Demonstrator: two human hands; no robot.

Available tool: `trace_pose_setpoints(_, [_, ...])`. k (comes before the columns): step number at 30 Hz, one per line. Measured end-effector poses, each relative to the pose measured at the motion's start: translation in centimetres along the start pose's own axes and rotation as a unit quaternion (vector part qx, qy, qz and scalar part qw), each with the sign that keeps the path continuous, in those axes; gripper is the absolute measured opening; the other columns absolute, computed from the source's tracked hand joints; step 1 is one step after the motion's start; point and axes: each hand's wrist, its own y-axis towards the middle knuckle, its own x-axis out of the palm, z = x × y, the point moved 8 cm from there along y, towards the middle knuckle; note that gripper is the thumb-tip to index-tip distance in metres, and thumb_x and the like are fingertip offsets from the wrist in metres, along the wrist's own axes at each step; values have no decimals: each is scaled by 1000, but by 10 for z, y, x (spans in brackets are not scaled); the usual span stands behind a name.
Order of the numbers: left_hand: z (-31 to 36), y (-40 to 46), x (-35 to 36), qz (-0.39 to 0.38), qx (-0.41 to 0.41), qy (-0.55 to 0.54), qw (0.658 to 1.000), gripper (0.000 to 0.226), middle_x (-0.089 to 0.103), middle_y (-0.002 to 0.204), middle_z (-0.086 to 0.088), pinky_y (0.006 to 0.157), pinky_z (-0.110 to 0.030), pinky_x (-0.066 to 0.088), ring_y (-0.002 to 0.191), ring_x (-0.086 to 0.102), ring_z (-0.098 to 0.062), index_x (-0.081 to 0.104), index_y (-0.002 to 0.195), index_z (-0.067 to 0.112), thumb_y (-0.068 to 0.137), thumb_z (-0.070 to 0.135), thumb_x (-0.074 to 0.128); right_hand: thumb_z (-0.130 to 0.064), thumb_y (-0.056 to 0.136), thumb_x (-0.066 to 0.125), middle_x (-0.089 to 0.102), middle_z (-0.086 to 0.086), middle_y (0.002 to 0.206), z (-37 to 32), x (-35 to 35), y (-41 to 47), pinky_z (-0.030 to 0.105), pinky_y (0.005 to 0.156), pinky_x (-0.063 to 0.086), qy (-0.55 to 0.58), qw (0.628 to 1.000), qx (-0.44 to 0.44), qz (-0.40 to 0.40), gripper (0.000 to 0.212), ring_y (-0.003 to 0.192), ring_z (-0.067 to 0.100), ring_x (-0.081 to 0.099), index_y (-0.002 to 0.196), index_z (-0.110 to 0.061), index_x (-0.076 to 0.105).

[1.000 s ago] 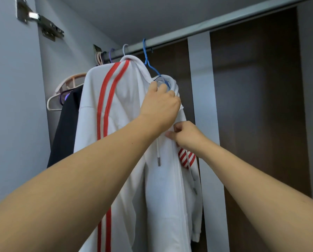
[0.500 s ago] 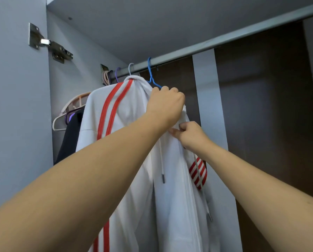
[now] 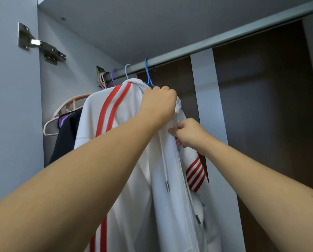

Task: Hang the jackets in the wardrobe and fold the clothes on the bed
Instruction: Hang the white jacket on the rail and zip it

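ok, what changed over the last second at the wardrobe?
Left hand went from pinching the blue hanger at the neck to gripping the white jacket collar, covering the hanger's lower part. The view tilted up. Right hand still pinches the jacket's front edge. Hanger stays hooked on the rail; black garment unchanged.

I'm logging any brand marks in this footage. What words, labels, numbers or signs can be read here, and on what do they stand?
None: no readable text shows anywhere in this view.
White jacket: only red stripes, no wording or logo in sight.
Door hinge: bare metal, any stamp too small to read.
Blue hanger and rail: unmarked.
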Motion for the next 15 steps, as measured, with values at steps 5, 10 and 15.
trace_pose_setpoints(5, [-2, 6, 0, -20, 14, 31, 999, 11, 54, 91, -4, 77, -41, 30, 84, 46, -27, 45, 84, 17, 87, 17, 56, -31, 93, 61, 68, 20, 76, -1, 2, 1, 41, 74, 56, -73, 997, -19, 18, 39, 74, 35, 66, 80, 5, 66])
trace_pose_setpoints(10, [-18, 7, 1, 3, -23, 19, 1000, 11, 60, 95, -2, 81, -41, 24, 97, 44, -28, 60, 94, 17, 85, 17, 52, -32, 92, 63, 64, 16, 69, -13, -9, 8, 37, 71, 54, -102, 993, -48, 20, 42, 67, 29, 61, 71, 3, 62])
trace_pose_setpoints(15, [-20, -3, 16, -17, 33, 34, 999, 20, 59, 100, 0, 84, -39, 21, 104, 39, -28, 65, 100, 18, 90, 26, 50, -34, 94, 57, 62, 16, 69, 2, 10, -2, 41, 71, 53, -85, 995, -52, -1, 43, 64, 25, 55, 75, 4, 60])
